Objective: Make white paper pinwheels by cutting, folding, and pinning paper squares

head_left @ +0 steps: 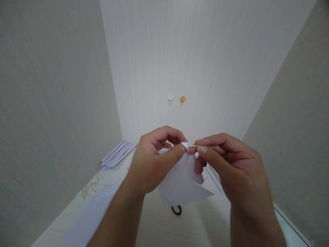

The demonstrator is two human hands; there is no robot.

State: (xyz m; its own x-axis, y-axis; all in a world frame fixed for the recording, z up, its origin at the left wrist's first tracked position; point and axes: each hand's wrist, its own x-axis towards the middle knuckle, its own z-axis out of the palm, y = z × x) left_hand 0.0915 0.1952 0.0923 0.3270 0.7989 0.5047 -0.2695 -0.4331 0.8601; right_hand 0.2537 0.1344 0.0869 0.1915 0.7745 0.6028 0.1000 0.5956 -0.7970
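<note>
My left hand (pixel 155 161) is closed on a white sheet of paper (pixel 180 185), its thumb pressing on folded corners at the top. The sheet has pointed flaps, one jutting to the lower right, and hangs above the table. Between the thumb and fingers of my right hand (pixel 233 168) is a thin pale stick (pixel 192 146). Its left end is right beside the gathered corners; I cannot tell whether it touches them. A black curved loop (pixel 177 210) shows just below the sheet, the rest of that object hidden.
Several rolled white paper tubes (pixel 118 156) lie at the back left. Nearer are a small heap of pale pieces (pixel 91 187) and flat white paper (pixel 95 212). Panels rise on both sides. Two small hooks, one white (pixel 170 98), one yellow (pixel 182 99), hang on the back wall.
</note>
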